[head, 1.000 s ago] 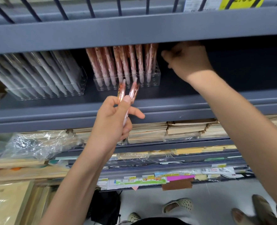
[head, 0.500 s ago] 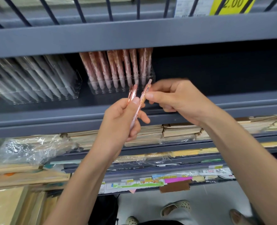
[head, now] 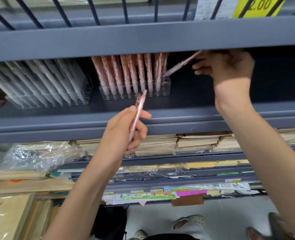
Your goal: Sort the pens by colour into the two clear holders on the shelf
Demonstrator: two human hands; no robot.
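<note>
Here our right hand (head: 230, 70) pinches a pink pen (head: 179, 66), slanted, its tip pointing down-left and touching the right end of the pink holder (head: 168, 84). Our left hand (head: 122, 135), lower, grips a second pink pen (head: 139, 110) upright.

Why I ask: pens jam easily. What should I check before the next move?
1. Right hand grips pen: ok.
2. Colour match, pink pen to pink holder: ok.
3. Tip at the holder's right end: ok.
4. Tip seated in a slot: cannot tell.
5. Pen upright like its neighbours: not ok, it leans right.
6. Left hand holds second pen: ok.
</note>
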